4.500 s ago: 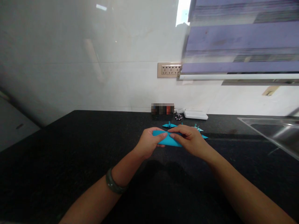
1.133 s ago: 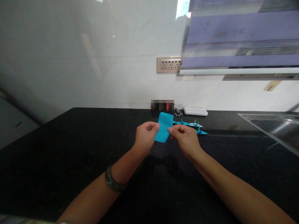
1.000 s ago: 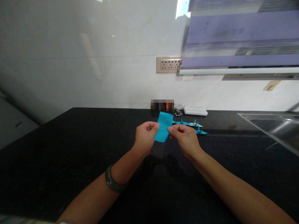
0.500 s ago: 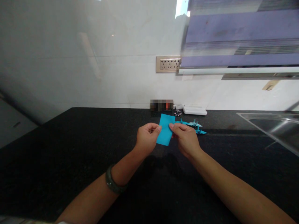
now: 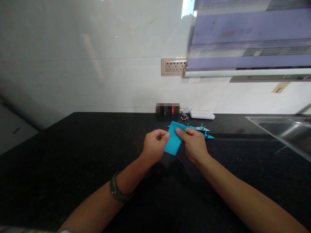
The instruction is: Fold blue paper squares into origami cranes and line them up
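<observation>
A blue sheet of paper [image 5: 173,142] is held up over the dark counter, slightly tilted, between both hands. My left hand [image 5: 156,142] pinches its left edge between thumb and fingers. My right hand [image 5: 195,140] grips it from the right, the thumb lying on its front face and the fingers behind, partly hidden. Just beyond the right hand sit several folded paper cranes: a pale blue one [image 5: 202,128] and a brighter blue one [image 5: 209,136], with more blue paper partly covered by the sheet and hand.
The black counter [image 5: 85,152] runs back to a pale wall. Against it are a pixelated dark box [image 5: 167,109], a small dark beaded item [image 5: 184,117] and a white elongated object [image 5: 202,114]. A metal sink [image 5: 289,129] lies at right; a socket panel [image 5: 173,66] is above.
The paper has tilted further clockwise and shifted slightly right and down. My right thumb now lies further in over its upper part; the left hand has moved slightly right.
</observation>
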Demonstrator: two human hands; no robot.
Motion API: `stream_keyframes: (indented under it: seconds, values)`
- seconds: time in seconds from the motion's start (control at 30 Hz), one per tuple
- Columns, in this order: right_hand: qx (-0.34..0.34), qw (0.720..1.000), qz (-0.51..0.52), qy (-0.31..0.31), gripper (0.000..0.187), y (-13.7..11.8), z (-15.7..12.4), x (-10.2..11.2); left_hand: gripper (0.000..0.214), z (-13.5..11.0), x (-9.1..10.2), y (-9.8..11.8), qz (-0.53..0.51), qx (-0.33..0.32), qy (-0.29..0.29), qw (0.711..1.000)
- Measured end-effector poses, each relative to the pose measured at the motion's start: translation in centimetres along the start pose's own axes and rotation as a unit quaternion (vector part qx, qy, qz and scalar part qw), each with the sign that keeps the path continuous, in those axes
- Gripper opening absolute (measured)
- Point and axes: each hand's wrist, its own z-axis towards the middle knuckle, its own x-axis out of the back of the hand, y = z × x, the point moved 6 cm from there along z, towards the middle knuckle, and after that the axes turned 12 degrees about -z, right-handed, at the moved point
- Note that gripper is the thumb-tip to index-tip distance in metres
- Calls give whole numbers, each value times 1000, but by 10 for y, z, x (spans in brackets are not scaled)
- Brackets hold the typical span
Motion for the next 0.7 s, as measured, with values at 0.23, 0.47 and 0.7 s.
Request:
stream_keyframes:
  seconds: [0.23,0.47,0.7]
  values:
    - [20,996,16,88,22,-9,9,17,20,0,0,-3,-5,8,-1,1000]
    - [-20,999,-37,26,31,-4,8,12,19,2,6,-3,-57,13,50,997]
    - [8,995,-89,-34,22,-1,1,1,19,2,3,-3,-112,37,39,992]
